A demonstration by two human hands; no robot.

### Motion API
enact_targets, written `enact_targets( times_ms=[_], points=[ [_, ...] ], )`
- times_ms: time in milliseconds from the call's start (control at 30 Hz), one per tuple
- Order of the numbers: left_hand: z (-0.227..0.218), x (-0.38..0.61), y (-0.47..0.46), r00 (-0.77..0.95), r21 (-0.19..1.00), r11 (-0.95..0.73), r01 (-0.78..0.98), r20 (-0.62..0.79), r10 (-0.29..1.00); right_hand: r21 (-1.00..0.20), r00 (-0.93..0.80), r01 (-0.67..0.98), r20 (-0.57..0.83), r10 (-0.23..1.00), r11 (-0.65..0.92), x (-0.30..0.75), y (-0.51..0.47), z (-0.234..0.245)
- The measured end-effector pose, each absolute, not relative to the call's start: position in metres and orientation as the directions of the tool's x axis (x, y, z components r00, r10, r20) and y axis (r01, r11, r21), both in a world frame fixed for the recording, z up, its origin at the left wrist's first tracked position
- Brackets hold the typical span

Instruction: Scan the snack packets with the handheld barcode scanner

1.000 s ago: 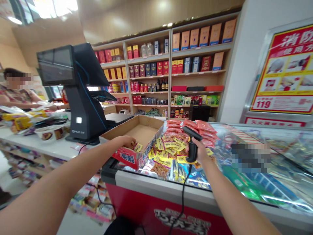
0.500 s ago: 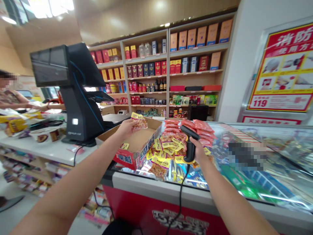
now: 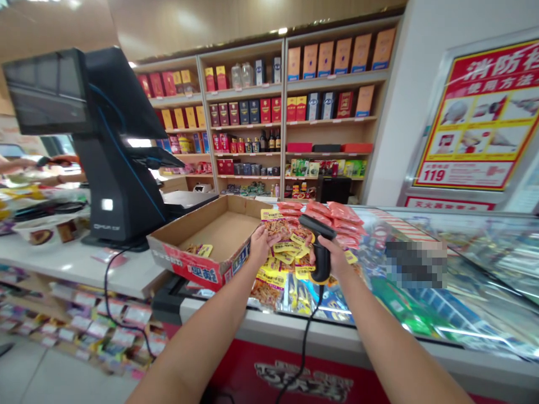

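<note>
My right hand (image 3: 336,257) is wrapped round the handle of a black barcode scanner (image 3: 322,261), whose cable hangs down over the counter's front. Between the fingers of my left hand (image 3: 260,246) is a yellow-topped snack packet (image 3: 275,228) with brownish food showing through clear plastic. This packet is over the left side of a pile of similar yellow snack packets (image 3: 269,279) on the glass counter. Left of that hand stands an open cardboard box (image 3: 202,273) with a red front, holding a few packets (image 3: 201,250) near its front corner.
Red packets (image 3: 345,216) are stacked behind the yellow pile. A black checkout terminal (image 3: 122,185) stands on the white counter (image 3: 54,258) at left. The glass display case (image 3: 421,314) stretches right. Shelves of boxed goods (image 3: 256,112) line the back. Another person's arms show at far left.
My left hand has moved right with the snack packet, from above the box to the pile beside the scanner. The scanner stays in my right hand. The view has turned slightly right.
</note>
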State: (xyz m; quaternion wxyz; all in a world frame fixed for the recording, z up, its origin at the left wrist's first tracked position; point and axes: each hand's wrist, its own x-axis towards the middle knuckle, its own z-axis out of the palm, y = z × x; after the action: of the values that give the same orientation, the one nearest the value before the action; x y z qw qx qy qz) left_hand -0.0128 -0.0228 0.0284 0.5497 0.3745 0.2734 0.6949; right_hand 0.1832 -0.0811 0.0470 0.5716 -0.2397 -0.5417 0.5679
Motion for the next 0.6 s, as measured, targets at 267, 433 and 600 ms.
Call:
enact_targets(
  times_ms=[267, 433, 600],
  points=[
    [0.025, -0.029, -0.031, 0.394, 0.578, 0.253, -0.775, 0.131, 0.91, -0.897, -0.321, -0.368, 0.369, 0.872, 0.245, 0.179, -0.09, 0.051],
    [0.024, -0.028, -0.037, 0.354, 0.528, 0.229, -0.818, 0.149, 0.923, -0.941, -0.441, -0.281, 0.303, 0.844, 0.191, 0.179, -0.09, 0.048],
    [0.026, -0.027, -0.039, 0.326, 0.491, 0.21, -0.845, 0.164, 0.931, -0.961, -0.469, -0.23, 0.246, 0.849, 0.152, 0.174, -0.087, 0.045]
  ],
)
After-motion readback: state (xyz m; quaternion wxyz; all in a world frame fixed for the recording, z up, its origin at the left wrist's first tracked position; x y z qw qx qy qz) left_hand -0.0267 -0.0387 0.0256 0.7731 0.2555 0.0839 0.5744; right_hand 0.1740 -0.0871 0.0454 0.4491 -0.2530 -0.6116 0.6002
